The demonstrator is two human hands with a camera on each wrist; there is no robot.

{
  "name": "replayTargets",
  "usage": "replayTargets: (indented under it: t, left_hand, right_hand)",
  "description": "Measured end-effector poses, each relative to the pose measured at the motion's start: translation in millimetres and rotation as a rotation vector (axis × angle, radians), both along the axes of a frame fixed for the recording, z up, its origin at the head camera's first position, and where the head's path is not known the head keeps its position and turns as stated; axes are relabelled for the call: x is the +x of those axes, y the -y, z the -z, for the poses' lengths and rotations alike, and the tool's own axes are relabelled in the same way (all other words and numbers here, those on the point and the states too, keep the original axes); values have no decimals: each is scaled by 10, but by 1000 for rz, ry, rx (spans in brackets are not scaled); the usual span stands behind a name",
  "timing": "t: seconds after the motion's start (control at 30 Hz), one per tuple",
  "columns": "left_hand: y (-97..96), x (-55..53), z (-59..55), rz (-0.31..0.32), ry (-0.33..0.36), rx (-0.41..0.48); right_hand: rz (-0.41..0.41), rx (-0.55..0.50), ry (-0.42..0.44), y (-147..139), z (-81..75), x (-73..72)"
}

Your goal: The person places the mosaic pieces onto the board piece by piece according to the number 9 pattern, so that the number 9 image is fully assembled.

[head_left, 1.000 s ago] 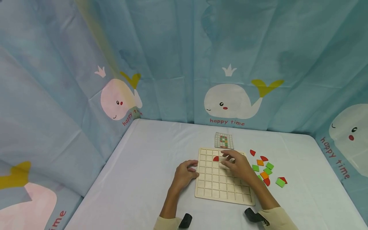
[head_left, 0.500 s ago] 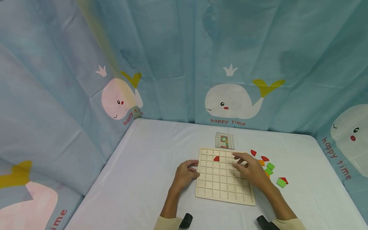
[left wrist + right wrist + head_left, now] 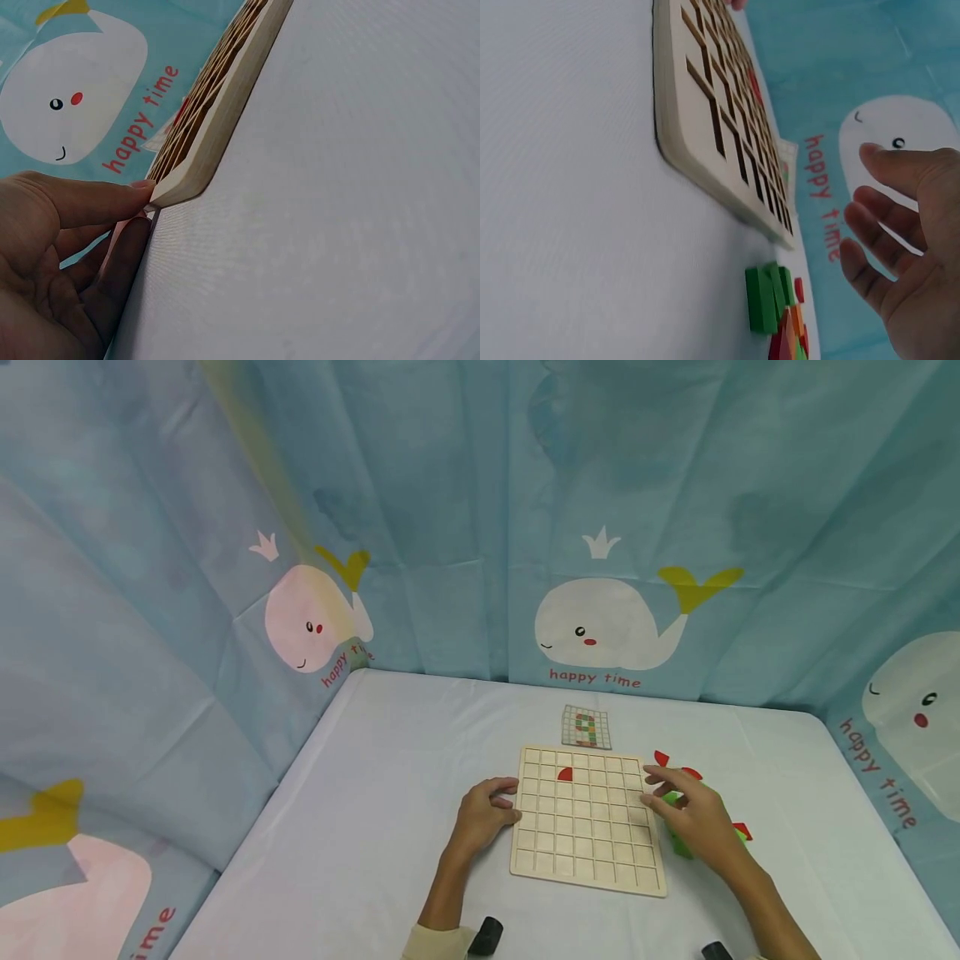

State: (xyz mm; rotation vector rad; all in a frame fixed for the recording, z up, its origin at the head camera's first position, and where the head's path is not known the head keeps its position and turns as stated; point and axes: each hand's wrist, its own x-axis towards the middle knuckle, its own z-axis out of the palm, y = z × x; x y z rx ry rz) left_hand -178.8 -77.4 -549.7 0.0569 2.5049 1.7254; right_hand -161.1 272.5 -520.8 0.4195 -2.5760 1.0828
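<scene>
The left hand [image 3: 480,815] rested its thumb against the left edge of the wooden grid board [image 3: 573,822], its fingers loosely bent; whether any fingertip reached beneath was hard to tell. The right hand [image 3: 696,816] hovered at the right edge, thumb and fingers spread apart. It hid much of the pile of coloured tiles [image 3: 762,300], whose lower part was cut off in the right wrist view. One red tile [image 3: 566,774] sat in the board's upper left area. The pattern card [image 3: 586,727] lay just behind the board, its small design blurred.
</scene>
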Motion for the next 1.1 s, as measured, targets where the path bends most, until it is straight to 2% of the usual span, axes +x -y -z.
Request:
replayTargets:
  t: [0.3, 0.6, 0.9, 1.1]
  left_hand:
    - [-1, -4, 11, 9, -9, 9]
    - [-6, -1, 8, 7, -7, 5]
    - [-8, -2, 9, 1, 3, 2]
    - [-7, 2, 1, 3, 5, 10]
  right_hand:
    - [58, -6, 17, -208, 32, 131]
    - [135, 8, 90, -350, 9, 265]
    - [231, 63, 106, -490, -19, 330]
    - [287, 62, 120, -611, -16, 376]
